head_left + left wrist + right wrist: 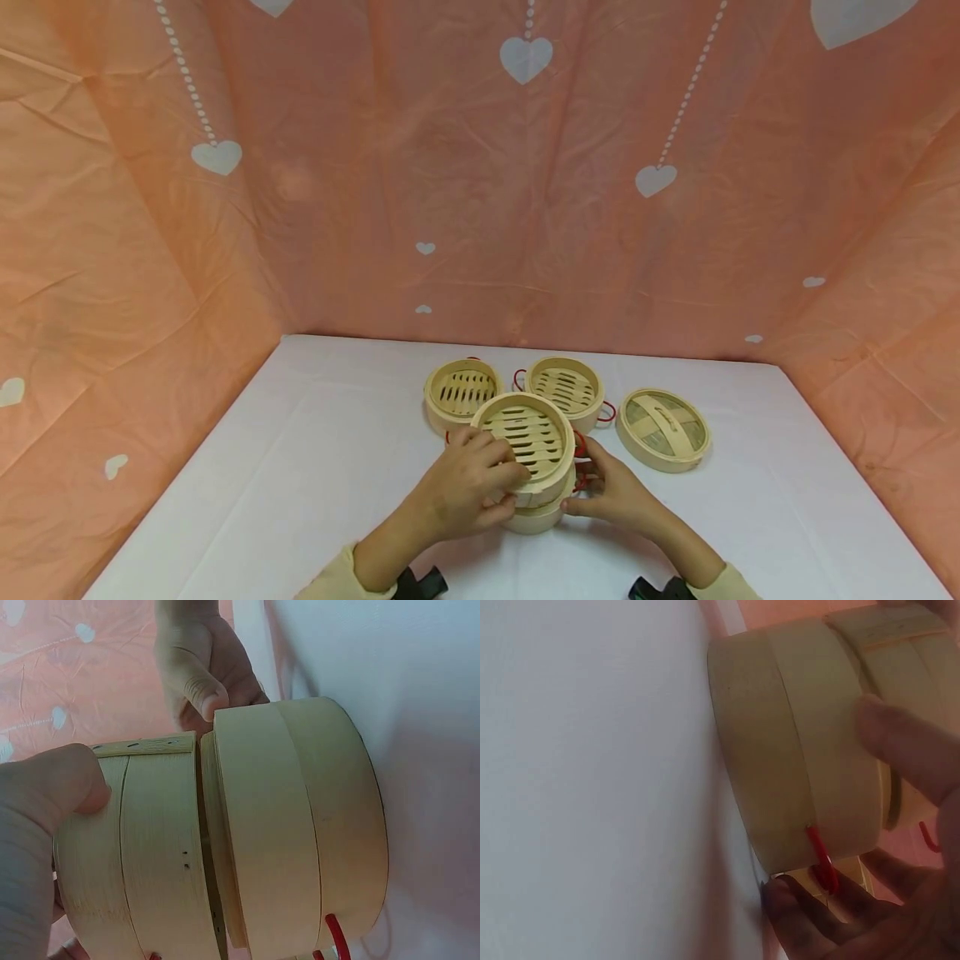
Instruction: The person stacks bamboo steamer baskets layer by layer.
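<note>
My left hand (472,483) grips a small round bamboo steamer basket (550,492) with a slatted floor, its thumb on the near wall in the left wrist view. This basket sits tilted over a second bamboo steamer basket (300,810), and a dark wedge-shaped gap shows between the two. Standing on the table, the lower basket is held by my right hand (615,492), thumb on its near wall and fingers behind by a red handle (823,859). Both baskets carry red loop handles at the sides.
Behind the stack stand two more slatted steamer baskets, one at left (463,393) and one at right (564,387). A woven bamboo lid (663,429) lies farther right. A white-covered table (315,433) meets a peach curtain (465,183) with hearts at its back and sides.
</note>
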The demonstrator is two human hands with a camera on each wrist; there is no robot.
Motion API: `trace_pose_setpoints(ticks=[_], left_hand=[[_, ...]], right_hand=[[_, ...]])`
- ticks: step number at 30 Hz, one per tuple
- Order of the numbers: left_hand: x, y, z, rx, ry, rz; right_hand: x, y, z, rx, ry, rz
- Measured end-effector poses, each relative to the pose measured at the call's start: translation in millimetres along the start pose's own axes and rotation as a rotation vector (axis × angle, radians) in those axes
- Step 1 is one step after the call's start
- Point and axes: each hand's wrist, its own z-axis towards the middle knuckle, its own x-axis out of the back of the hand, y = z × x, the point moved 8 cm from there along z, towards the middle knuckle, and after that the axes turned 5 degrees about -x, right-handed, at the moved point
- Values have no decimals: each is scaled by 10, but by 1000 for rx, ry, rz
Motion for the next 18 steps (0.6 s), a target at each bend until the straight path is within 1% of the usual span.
trace_pose_setpoints(ticks=[9,18], left_hand=[[-35,29,6,-9,-15,-6],[-56,51,9,-5,-26,-5]], right_hand=[[15,-5,-6,-20,7,-40],[3,-15,-16,-1,-7,-35]])
